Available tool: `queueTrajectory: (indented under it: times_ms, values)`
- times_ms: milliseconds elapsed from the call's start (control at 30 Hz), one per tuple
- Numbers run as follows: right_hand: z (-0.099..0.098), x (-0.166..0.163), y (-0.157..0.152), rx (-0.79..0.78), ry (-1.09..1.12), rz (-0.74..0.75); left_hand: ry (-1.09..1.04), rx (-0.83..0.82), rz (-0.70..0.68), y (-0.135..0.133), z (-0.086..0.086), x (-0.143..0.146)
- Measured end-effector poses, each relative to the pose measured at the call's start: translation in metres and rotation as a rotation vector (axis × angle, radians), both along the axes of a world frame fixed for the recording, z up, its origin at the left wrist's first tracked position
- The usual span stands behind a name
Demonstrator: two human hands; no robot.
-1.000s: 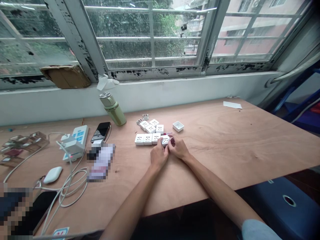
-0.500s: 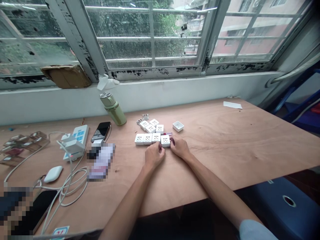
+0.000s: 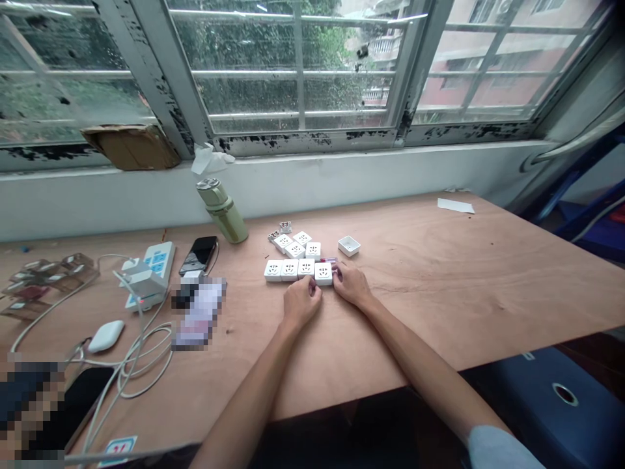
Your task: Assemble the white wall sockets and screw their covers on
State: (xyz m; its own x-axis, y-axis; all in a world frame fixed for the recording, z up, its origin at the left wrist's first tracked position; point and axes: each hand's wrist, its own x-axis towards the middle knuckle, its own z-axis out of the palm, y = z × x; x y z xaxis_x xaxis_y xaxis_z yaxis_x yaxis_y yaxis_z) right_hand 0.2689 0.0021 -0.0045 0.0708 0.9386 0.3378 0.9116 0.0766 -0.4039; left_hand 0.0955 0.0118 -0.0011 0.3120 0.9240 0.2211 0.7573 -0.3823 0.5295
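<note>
Judging the white plastic socket module (image 3: 323,274) at the end of the front row (image 3: 289,270) on the counter (image 3: 439,306) as light and stiff, best held by its square sides, with the fingers (image 3: 336,276) of left hand (image 3: 301,303) and right hand (image 3: 352,286) curled close, grip not possible to tell.

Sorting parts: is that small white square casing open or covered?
Open: the small white square casing shows a hollow interior, without the socket face of the modules beside it.

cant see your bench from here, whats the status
Left hand, right hand at end white socket module. Row of four. Small red item just behind it.
</note>
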Motion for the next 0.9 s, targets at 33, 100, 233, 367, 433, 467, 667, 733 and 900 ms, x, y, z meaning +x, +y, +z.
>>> queueTrajectory:
  times_ms: [33,100,233,367,433,467,667,733,900]
  values:
    - [-0.001,0.000,0.002,0.012,-0.011,-0.007,-0.001,0.001,0.001,0.000,0.000,0.000]
    - [-0.003,0.001,0.007,0.030,-0.045,-0.022,-0.002,0.002,0.005,0.000,0.000,0.001]
    - [-0.008,0.003,0.019,0.060,-0.131,-0.006,0.004,-0.007,0.011,-0.001,0.000,0.001]
    - [-0.010,0.006,0.029,0.038,-0.170,0.058,0.016,-0.009,0.012,-0.001,0.000,0.001]
    - [-0.009,0.007,0.031,0.018,-0.166,0.077,0.017,-0.007,0.014,-0.001,0.001,0.001]
    - [-0.009,0.008,0.032,0.012,-0.159,0.084,0.018,-0.008,0.014,-0.002,0.001,0.001]
    - [-0.008,0.011,0.033,0.009,-0.084,0.130,0.030,-0.023,0.013,-0.002,0.002,0.001]
    - [-0.009,0.013,0.033,0.025,-0.002,0.150,0.023,-0.022,0.010,-0.002,0.002,0.001]
    - [-0.011,0.017,0.034,0.147,0.484,0.148,0.006,-0.019,0.008,-0.002,0.002,0.000]
